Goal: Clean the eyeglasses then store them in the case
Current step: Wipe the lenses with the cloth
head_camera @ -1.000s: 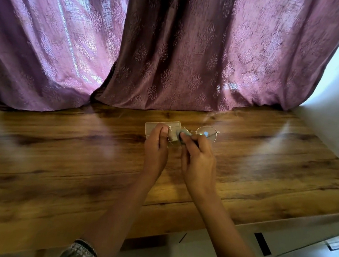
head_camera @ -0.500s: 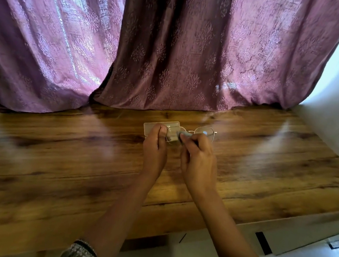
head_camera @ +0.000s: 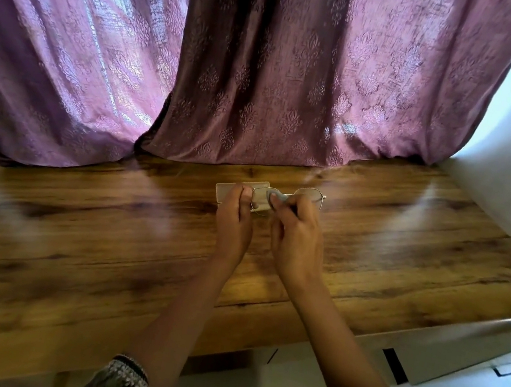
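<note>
While the left hand [head_camera: 234,223] pinches the eyeglasses [head_camera: 309,195], the right hand [head_camera: 298,243] pinches a grey cloth [head_camera: 275,196] on one lens. The case [head_camera: 226,188] lies behind, on the tabletop [head_camera: 405,250].

A wooden table [head_camera: 71,248] is carrying a pale flat case [head_camera: 224,190], lying just beyond the grip and reaching out to its left. Purple curtains [head_camera: 263,94] are resting their hems along the tabletop, farther beyond the grip.
</note>
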### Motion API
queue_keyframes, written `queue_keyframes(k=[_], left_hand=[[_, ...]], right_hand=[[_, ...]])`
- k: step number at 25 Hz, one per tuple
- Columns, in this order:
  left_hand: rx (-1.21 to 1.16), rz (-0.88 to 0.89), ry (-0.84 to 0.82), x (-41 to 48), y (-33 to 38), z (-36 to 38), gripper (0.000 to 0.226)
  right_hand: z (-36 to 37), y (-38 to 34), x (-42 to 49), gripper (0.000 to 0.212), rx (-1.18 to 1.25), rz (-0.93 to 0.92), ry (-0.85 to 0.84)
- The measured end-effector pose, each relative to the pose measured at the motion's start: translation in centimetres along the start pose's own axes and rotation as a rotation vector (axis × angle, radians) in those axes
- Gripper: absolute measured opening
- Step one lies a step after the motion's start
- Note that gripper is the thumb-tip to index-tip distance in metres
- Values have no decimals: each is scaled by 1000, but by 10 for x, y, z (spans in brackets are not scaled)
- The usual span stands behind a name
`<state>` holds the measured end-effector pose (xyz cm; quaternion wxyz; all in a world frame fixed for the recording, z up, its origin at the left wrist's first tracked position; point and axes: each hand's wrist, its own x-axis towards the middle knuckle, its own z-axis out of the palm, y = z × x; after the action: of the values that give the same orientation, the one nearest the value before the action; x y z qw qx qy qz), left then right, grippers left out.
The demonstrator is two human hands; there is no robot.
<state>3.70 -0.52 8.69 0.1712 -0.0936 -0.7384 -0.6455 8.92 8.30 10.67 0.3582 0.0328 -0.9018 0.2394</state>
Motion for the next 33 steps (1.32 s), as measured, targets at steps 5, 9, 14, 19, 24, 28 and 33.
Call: queue_keyframes(k=[5,9,14,19,24,28,33], left_hand=[[-11,-16,-5,-3,-1,-1,25],[25,-24,24,-2,-3,-3,26],[2,-15,17,-4,0,-2,26],[41,-14,27,-1,0,-2,24],[45,18,20,-3,-2,-1,26],[62,-3,17,0,-3,0,25],[98,-11,54,2,-4,-2,24]], right_hand=[[8,-12,-5,25,-43,-98,-53],[-1,2,-23,29,-26,-81,-75],[2,-4,4,25,-42,-37,38],[7,-2,-19,27,-61,-125,-23],[3,4,-2,27,-28,-39,35],[11,-11,-3,26,-62,-119,29],[5,3,-22,33,-28,-71,-30]])
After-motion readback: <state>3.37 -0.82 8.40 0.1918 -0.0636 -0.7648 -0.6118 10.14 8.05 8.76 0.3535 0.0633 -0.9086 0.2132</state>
